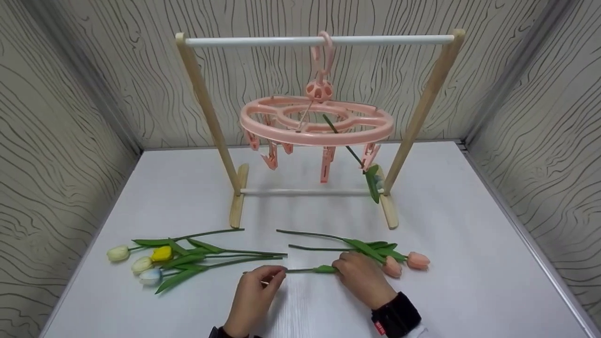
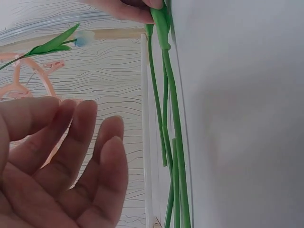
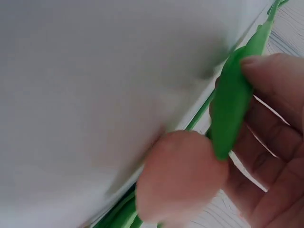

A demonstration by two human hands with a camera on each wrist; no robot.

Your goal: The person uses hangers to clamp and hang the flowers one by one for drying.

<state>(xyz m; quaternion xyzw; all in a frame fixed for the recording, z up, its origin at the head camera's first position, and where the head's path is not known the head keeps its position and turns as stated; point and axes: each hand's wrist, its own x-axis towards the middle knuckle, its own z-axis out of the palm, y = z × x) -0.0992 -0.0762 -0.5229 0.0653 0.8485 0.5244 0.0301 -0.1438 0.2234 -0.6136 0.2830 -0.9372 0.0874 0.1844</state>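
A pink tulip [image 3: 180, 175] is pinched by its green leaf and stem between the thumb and fingers of my right hand [image 1: 364, 277]. Its stem runs left along the table toward my left hand [image 1: 256, 293], whose fingers are loosely bent. In the left wrist view those fingers [image 2: 85, 137] hold nothing, and the stems pass beside them. Another pink tulip [image 1: 418, 260] lies just right of the right hand. Behind, a pink round clip hanger [image 1: 317, 137] hangs from a rack, and one of its clips grips a pale blue tulip [image 2: 84, 39] head down.
White, yellow and blue-tinged tulips [image 1: 162, 254] lie at the left, stems pointing right. The rack has a white top rod [image 1: 394, 40], wooden legs [image 1: 206, 108] and a low crossbar [image 1: 300, 191]. Several pink clips [image 1: 325, 166] dangle under the hanger. Patterned walls enclose the white table [image 1: 178, 188].
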